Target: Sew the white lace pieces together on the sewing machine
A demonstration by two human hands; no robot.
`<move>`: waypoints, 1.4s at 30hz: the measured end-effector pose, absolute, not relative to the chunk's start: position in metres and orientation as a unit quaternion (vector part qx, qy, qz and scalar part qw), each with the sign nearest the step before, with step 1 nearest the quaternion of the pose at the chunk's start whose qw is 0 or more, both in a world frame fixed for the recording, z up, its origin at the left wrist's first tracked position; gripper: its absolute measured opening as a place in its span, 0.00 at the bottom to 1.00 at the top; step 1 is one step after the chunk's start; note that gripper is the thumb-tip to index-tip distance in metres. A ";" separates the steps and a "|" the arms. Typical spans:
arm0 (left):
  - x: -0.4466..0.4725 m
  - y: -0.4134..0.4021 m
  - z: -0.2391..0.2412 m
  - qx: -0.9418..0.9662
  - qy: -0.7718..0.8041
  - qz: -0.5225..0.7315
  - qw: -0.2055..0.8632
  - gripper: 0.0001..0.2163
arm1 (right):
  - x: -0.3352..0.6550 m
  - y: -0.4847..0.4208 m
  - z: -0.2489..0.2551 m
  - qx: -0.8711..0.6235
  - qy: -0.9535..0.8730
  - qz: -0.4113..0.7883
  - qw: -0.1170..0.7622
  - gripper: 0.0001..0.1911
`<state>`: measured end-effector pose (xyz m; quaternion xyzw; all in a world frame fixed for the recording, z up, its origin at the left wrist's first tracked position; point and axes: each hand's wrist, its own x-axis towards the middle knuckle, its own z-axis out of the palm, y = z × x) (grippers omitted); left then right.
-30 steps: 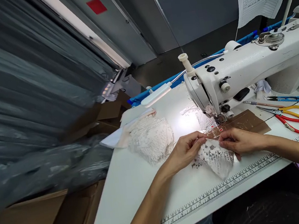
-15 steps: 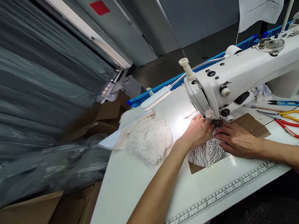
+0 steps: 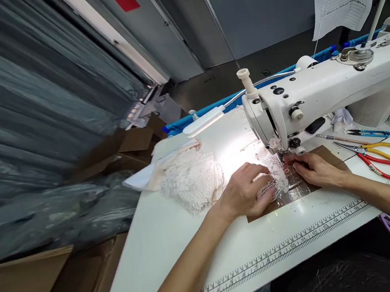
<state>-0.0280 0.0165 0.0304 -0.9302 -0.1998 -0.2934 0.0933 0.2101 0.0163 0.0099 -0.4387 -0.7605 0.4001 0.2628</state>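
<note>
I'm watching the right hand (image 3: 315, 170) tucked in beside the needle of the white sewing machine (image 3: 329, 80), thumb and forefinger drawn together; whether anything is caught between them, I can't tell. The left hand (image 3: 243, 191) is a little blurred, its fingers half-bent and parted over the near left side of a lace piece (image 3: 280, 184); I can't tell whether they grip it. That lace lies between my two hands, by the needle, on a shiny brown sheet (image 3: 305, 190).

What's in the way? The machine's head, looming right over the right fingertips, and the left hand, hiding part of the lace. Over to the left, a heap of lace (image 3: 192, 179) sits well apart. Off to the right, beyond the forearm, there are scissors (image 3: 362, 149) with yellow and red handles, and blue snips (image 3: 371, 133) just behind them. A slim lamp (image 3: 203, 121) throws a bright patch beside the needle.

The tabletop (image 3: 165, 249) is white, ruler marks (image 3: 282, 252) running along its near edge. Out in the room, I've got a grey curtain (image 3: 29, 104), open cardboard boxes (image 3: 137, 139) and a grey door (image 3: 167, 38) bearing a red square (image 3: 126, 1).
</note>
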 end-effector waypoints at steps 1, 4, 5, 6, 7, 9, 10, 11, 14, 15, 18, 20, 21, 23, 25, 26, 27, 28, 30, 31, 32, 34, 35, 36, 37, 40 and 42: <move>-0.028 0.008 0.029 -0.940 -0.195 -0.273 0.061 0.04 | 0.209 0.016 0.011 -0.443 -0.758 0.399 0.263 0.17; -0.024 -0.005 0.021 -0.947 -0.204 -0.246 0.032 0.05 | 0.208 0.012 0.012 -0.420 -0.790 0.346 0.283 0.15; -0.022 -0.006 0.018 -0.941 -0.217 -0.256 0.035 0.06 | 0.208 0.011 0.013 -0.409 -0.800 0.328 0.291 0.15; -0.019 -0.007 0.015 -0.932 -0.236 -0.272 0.034 0.06 | 0.208 0.011 0.013 -0.402 -0.807 0.315 0.296 0.15; -0.017 -0.007 0.013 -0.921 -0.259 -0.289 0.026 0.06 | 0.209 0.010 0.013 -0.397 -0.811 0.310 0.298 0.15; -0.013 -0.008 0.010 -0.896 -0.309 -0.320 -0.003 0.06 | 0.212 0.011 0.013 -0.383 -0.821 0.305 0.295 0.15; -0.011 -0.009 0.010 -0.883 -0.331 -0.332 -0.015 0.05 | 0.214 0.011 0.012 -0.367 -0.831 0.300 0.291 0.15; -0.010 -0.010 0.010 -0.873 -0.348 -0.341 -0.022 0.05 | 0.216 0.010 0.012 -0.345 -0.845 0.291 0.285 0.15; -0.010 -0.014 0.011 -0.861 -0.366 -0.353 -0.031 0.05 | 0.219 0.008 0.011 -0.272 -0.894 0.246 0.256 0.16; -0.011 -0.015 0.011 -0.865 -0.361 -0.347 -0.032 0.05 | 0.219 0.007 0.011 -0.257 -0.907 0.226 0.243 0.17; -0.011 -0.017 0.012 -0.893 -0.322 -0.313 0.009 0.04 | 0.219 0.004 0.010 -0.249 -0.928 0.181 0.210 0.18; -0.010 -0.017 0.012 -0.906 -0.300 -0.293 0.059 0.04 | 0.219 0.004 0.011 -0.256 -0.930 0.178 0.197 0.18; -0.009 -0.016 0.013 -0.907 -0.294 -0.289 0.082 0.04 | 0.218 0.004 0.011 -0.259 -0.929 0.180 0.192 0.18; -0.008 -0.015 0.013 -0.907 -0.288 -0.286 0.112 0.06 | 0.218 0.004 0.012 -0.261 -0.931 0.179 0.184 0.17; -0.007 -0.014 0.013 -0.908 -0.279 -0.288 0.122 0.06 | 0.218 0.004 0.013 -0.260 -0.931 0.180 0.180 0.16; -0.006 -0.013 0.013 -0.910 -0.275 -0.290 0.116 0.06 | 0.218 0.004 0.013 -0.259 -0.931 0.183 0.180 0.16; -0.006 -0.012 0.012 -0.911 -0.271 -0.292 0.105 0.06 | 0.218 0.004 0.014 -0.257 -0.931 0.186 0.182 0.16; -0.006 -0.012 0.012 -0.913 -0.267 -0.295 0.091 0.06 | 0.218 0.004 0.014 -0.256 -0.930 0.188 0.184 0.16; -0.006 -0.012 0.010 -0.915 -0.264 -0.300 0.066 0.06 | 0.218 0.004 0.015 -0.256 -0.929 0.190 0.187 0.16; -0.006 -0.012 0.009 -0.915 -0.264 -0.300 0.058 0.06 | 0.218 0.004 0.015 -0.257 -0.929 0.189 0.186 0.16; -0.006 -0.012 0.008 -0.916 -0.265 -0.297 0.055 0.06 | 0.218 0.004 0.015 -0.258 -0.929 0.188 0.185 0.16; -0.007 -0.012 0.007 -0.916 -0.269 -0.290 0.062 0.07 | 0.218 0.005 0.015 -0.261 -0.929 0.188 0.181 0.16; -0.007 -0.012 0.007 -0.916 -0.270 -0.288 0.071 0.07 | 0.218 0.005 0.015 -0.260 -0.930 0.189 0.180 0.16; -0.007 -0.012 0.007 -0.915 -0.270 -0.288 0.080 0.07 | 0.218 0.005 0.014 -0.260 -0.930 0.189 0.180 0.16; -0.007 -0.012 0.006 -0.914 -0.271 -0.290 0.087 0.08 | 0.218 0.005 0.013 -0.260 -0.930 0.190 0.180 0.16; -0.007 -0.011 0.006 -0.912 -0.269 -0.296 0.091 0.08 | 0.218 0.003 0.012 -0.260 -0.930 0.193 0.176 0.17; -0.007 -0.011 0.006 -0.912 -0.271 -0.297 0.081 0.08 | 0.218 0.004 0.013 -0.266 -0.927 0.198 0.174 0.17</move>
